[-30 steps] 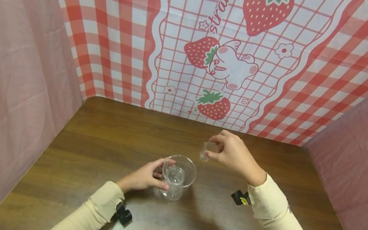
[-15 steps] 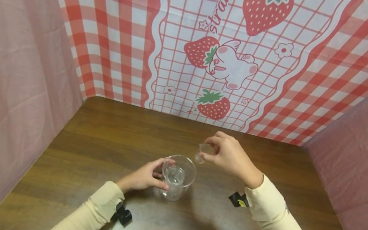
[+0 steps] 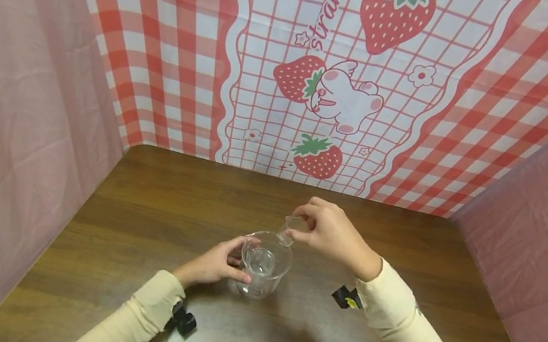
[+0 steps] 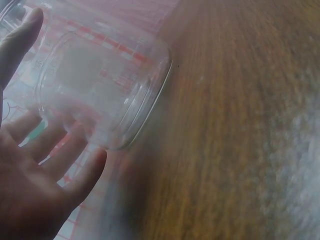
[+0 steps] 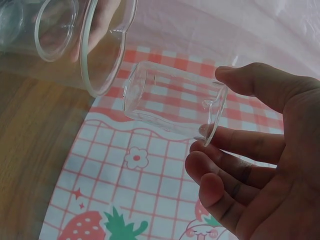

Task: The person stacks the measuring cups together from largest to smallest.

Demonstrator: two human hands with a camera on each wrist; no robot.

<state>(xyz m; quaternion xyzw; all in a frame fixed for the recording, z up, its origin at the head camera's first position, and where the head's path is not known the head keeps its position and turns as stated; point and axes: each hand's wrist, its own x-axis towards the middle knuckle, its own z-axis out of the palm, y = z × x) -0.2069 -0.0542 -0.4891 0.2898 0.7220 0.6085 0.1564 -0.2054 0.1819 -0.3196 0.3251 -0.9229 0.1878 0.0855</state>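
A large clear glass beaker [image 3: 261,288] stands upright on the wooden table, with a smaller clear beaker [image 5: 56,30] inside it. My left hand [image 3: 216,262] holds the large beaker from its left side, thumb in front and fingers round the back. My right hand [image 3: 326,232] pinches the rim of a third, very small clear beaker [image 5: 172,100] between thumb and fingertips. This small beaker hangs upright, its base by the far right rim of the large beaker in the head view. In the right wrist view it looks empty.
The brown wooden table [image 3: 149,192] ends at a strawberry-print checked cloth [image 3: 184,57] at the back. Pink curtains [image 3: 5,105] hang at both sides. Black wrist cameras [image 3: 183,320] sit on both cream sleeves.
My right hand has moved left and slightly toward me, bringing the small beaker from the right of the large beaker to its rim. The left hand and large beaker have stayed put.
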